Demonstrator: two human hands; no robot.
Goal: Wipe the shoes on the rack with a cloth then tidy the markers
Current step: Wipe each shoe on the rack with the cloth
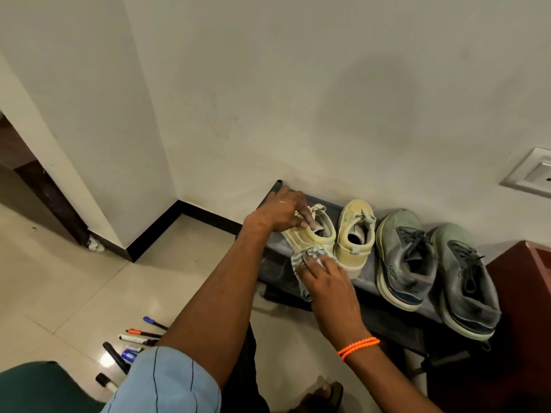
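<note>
Left grip (280, 213) curled over the collar of a pale yellow canvas shoe (310, 234), fingers hooked at its opening and holding it steady on the rack (277, 263). Right grip (325, 275) pressed a crumpled, striped cloth (301, 260) against that shoe's heel, its fingers fairly straight and spread over the fabric; an orange braided band (357, 347) circled the wrist. Four shoes stood on the dark, flat-topped rack against the wall: two yellow canvas ones, the second (354, 236) just beside the first, and two grey-green mesh trainers (408, 257) (465, 281) with dark laces and thick, pale soles, dusty-looking. On the glossy tiled floor (74, 293) to the left lay about six slim markers (137, 338), side by side, with blue, orange, white and black caps or barrels; some were partly hidden by a light blue striped sleeve (167, 383).
</note>
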